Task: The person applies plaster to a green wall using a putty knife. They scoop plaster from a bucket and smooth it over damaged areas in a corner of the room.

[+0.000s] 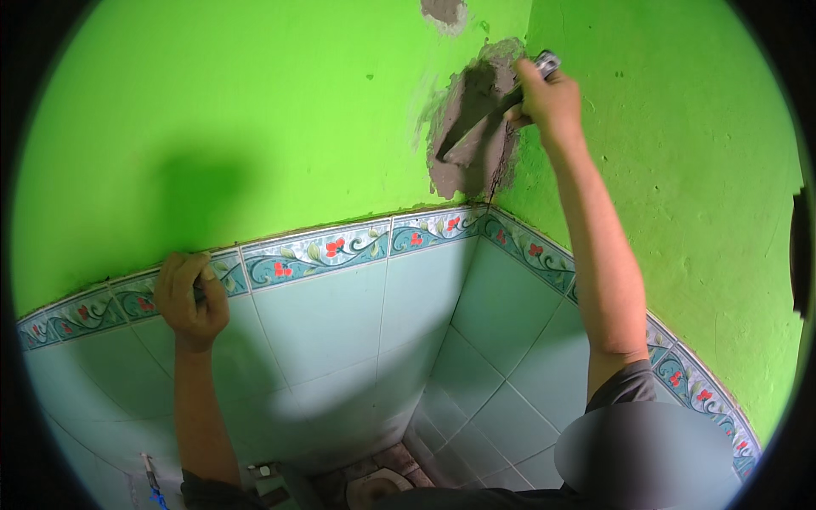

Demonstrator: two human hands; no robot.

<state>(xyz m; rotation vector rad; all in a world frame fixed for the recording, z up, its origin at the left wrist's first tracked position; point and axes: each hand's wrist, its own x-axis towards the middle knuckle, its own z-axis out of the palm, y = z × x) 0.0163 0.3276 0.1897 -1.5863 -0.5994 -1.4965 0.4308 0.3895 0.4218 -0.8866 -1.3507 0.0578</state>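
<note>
My right hand (551,106) is wrapped round the handle of a trowel (469,142), high up near the wall corner. Its blade slants down to the left over a wet-looking grey mortar patch (453,178) on the green wall (297,127). The handle's shiny metal end sticks out above my fist. Lower on the left, my left hand (192,293) has its fingers curled in at the top edge of the floral border tiles (314,251). Whether anything is inside those fingers is hidden.
A crack runs down the corner below the patch. Another grey patch (444,13) shows at the top. Pale green tiles (331,331) cover the lower walls. A tap (149,467) and a toilet bowl (378,486) are below. A blurred grey rounded shape (646,450) blocks the lower right.
</note>
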